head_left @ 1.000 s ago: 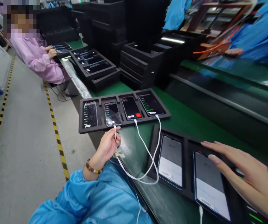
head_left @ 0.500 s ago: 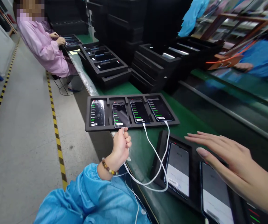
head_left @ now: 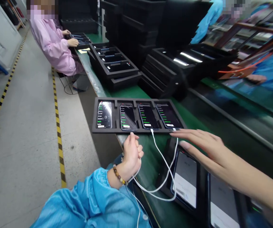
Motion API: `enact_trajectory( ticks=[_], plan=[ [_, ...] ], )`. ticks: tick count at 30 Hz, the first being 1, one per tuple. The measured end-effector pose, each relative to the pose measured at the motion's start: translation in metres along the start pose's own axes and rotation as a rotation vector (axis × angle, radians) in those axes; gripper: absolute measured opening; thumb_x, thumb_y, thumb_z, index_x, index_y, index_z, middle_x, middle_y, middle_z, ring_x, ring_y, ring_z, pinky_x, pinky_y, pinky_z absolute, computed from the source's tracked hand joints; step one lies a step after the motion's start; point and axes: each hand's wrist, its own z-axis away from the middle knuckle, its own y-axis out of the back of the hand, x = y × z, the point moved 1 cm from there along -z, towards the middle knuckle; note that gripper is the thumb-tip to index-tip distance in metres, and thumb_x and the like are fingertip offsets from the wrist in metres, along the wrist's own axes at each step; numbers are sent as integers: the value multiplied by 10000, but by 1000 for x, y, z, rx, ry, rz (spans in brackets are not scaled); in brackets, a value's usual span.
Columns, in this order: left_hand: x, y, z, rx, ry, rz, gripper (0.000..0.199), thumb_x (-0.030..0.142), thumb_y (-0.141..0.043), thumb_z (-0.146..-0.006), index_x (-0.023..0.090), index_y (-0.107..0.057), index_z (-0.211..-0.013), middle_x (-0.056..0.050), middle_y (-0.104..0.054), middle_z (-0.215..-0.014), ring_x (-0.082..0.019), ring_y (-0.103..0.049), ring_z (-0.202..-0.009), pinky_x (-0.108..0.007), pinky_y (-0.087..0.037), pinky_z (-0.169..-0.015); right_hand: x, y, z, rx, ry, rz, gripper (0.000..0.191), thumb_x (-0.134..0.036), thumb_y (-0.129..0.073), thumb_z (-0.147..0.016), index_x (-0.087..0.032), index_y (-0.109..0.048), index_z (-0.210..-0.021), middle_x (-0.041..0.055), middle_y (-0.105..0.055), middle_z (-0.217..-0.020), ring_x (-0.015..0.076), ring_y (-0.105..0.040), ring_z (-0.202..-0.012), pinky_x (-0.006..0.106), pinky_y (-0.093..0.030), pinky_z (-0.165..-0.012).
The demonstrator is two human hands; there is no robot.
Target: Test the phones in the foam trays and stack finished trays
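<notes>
Head view: left hand [head_left: 132, 153], fingers curled closed, grips white cable [head_left: 139, 168] near tray [head_left: 114, 130]. Right hand [head_left: 207, 150], open, fingers extended, holds nothing near tray's near right corner. Tray overhangs desk's [head_left: 131, 91] left edge, carrying four phones [head_left: 128, 117]; charging leads [head_left: 161, 153] meet the two rightmost.

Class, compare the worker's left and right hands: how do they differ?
The left hand is curled; the right hand is open, fingers outstretched. The left hand wears a bead bracelet; the right hand shows none. Behind the left is a blue sleeve; behind the right, bare forearm. Both are ungloved.
</notes>
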Motion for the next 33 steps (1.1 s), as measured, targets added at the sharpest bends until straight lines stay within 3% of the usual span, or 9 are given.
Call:
enact_trajectory(
  ticks=[4, 7, 12, 15, 18, 22, 25, 29, 33],
  plan=[
    [-14, 23, 5, -117, 14, -18, 607, 707, -896, -786, 175, -630, -911, 124, -293, -575, -46, -226, -463, -188, -113, -432, -37, -21, -86, -125, 83, -101, 507, -649, -416, -1107, -325, -741, -1322, 83, -764, -1368, 342, -668, -1332, 565, -424, -1207],
    [-1, 54, 2, -159, -129, -31, 693, 745, -942, -684, 167, -668, -950, 112, -341, -616, -43, -227, -483, -180, -151, -431, -71, -50, -160, -256, 119, -140, 458, -534, -432, -1120, -255, -757, -1282, 95, -763, -1382, 305, -680, -1311, 447, -475, -1171],
    [59, 114, -21, 141, -573, -111, 559, 724, -844, -817, 194, -690, -905, 5, -566, -768, -128, -528, -660, -226, -417, -535, -118, -108, -238, -289, -230, -124, 472, -495, -477, -1139, -171, -668, -1424, 193, -724, -1440, 397, -590, -1459, 527, -373, -1239],
    [91, 137, -35, 259, -714, -116, 441, 619, -786, -916, 202, -671, -833, -62, -680, -1034, -191, -647, -1021, -296, -548, -862, -134, -134, -250, -269, -320, -183, 569, -539, -497, -1129, -117, -585, -1500, 269, -672, -1487, 451, -545, -1498, 611, -313, -1259],
    [108, 145, -45, 200, -732, -111, 470, 591, -759, -945, 196, -596, -751, -79, -693, -1191, -207, -661, -1133, -366, -542, -1029, -138, -146, -253, -225, -419, -326, 679, -609, -565, -1089, -105, -530, -1543, 284, -624, -1540, 451, -510, -1526, 611, -327, -1262],
    [113, 144, -51, 102, -692, -103, 517, 635, -799, -896, 201, -545, -776, -56, -706, -1036, -193, -711, -941, -447, -591, -1011, -136, -150, -256, -150, -529, -645, 613, -605, -655, -1045, -131, -610, -1430, 225, -690, -1476, 360, -645, -1392, 469, -496, -1168],
    [112, 144, -50, 66, -670, -97, 541, 647, -858, -824, 200, -558, -775, -28, -694, -937, -176, -715, -856, -422, -611, -972, -136, -155, -257, -136, -577, -926, 371, -499, -618, -1087, -153, -711, -1183, 163, -810, -1189, 260, -774, -1106, 332, -613, -950],
    [114, 145, -43, 30, -649, -96, 550, 646, -900, -767, 195, -586, -762, -23, -693, -898, -181, -729, -850, -383, -619, -938, -141, -164, -258, -175, -650, -1210, 257, -395, -647, -1088, -166, -710, -988, 103, -805, -913, 190, -764, -787, 265, -623, -704],
    [117, 144, -37, 17, -615, -96, 504, 606, -898, -794, 193, -610, -780, -10, -681, -855, -177, -737, -830, -366, -619, -915, -142, -160, -256, -196, -749, -1336, 231, -381, -682, -1074, -159, -699, -1014, 48, -754, -785, 166, -705, -634, 271, -610, -631]
  ],
)
